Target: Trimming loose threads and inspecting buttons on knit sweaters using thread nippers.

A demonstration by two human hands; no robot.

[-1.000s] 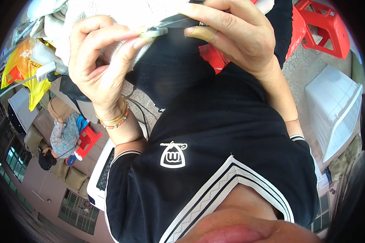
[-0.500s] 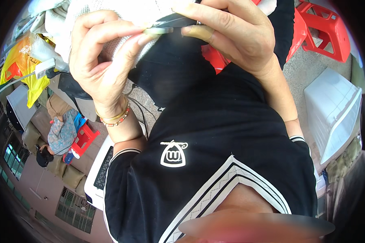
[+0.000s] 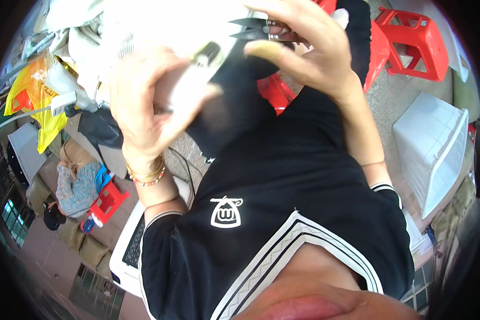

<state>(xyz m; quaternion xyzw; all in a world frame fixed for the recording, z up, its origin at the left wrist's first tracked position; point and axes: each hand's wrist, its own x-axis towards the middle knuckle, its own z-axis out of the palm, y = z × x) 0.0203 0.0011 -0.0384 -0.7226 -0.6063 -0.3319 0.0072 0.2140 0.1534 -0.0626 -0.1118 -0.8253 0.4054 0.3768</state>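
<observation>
In the upper left-centre, the left hand blurs; white fabric runs off the top edge, near which the right hand partly hides black snips.

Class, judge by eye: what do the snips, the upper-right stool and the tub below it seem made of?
Snips: probably metal, dark and fairly dull, with thin points. Stool: likely plastic, smooth; one even red, moulded-looking openings. Tub: apparently plastic, smooth, perhaps translucent; pale, thin-sided.
</observation>
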